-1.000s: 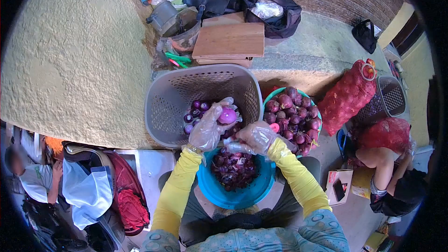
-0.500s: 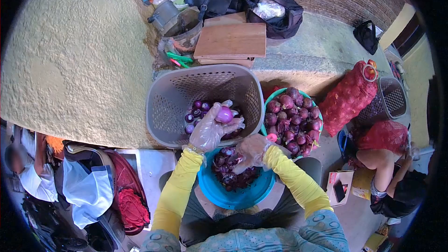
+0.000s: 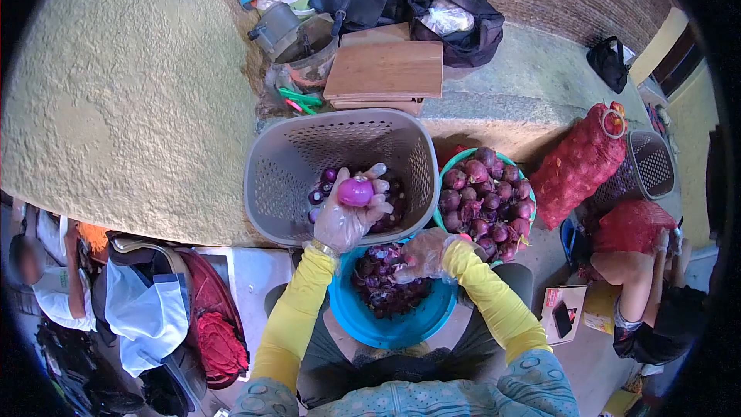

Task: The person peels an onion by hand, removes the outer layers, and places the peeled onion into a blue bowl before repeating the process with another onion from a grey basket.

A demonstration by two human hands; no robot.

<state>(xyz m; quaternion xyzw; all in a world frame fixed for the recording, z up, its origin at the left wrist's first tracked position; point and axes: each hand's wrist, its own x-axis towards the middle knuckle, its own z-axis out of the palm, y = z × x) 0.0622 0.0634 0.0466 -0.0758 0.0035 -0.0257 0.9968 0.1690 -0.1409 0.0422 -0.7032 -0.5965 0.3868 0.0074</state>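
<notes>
My left hand (image 3: 345, 220), in a clear plastic glove, is palm up above the grey perforated basket (image 3: 266, 208). Its fingers curl round a smooth, peeled purple onion (image 3: 356, 191). More peeled onions (image 3: 328, 175) lie in the basket, partly hidden by this hand. My right hand (image 3: 427, 253), gloved too, is closed at the upper right of the blue basin (image 3: 392, 337). A small pink end shows beside it, but what the fingers hold is hidden. Dark red onion skins (image 3: 386, 293) fill the basin's bottom, between my knees.
A green-rimmed tub of unpeeled red onions (image 3: 485, 201) stands at the right, near a full red mesh sack (image 3: 579, 162). Wooden boards (image 3: 384, 69) and bags (image 3: 455, 15) lie on the ledge. One person sits at the far right; another is at the far left.
My left hand has turned the onion and drawn it slightly left, with the fingers more upright. My right hand has shifted a little right over the basin.
</notes>
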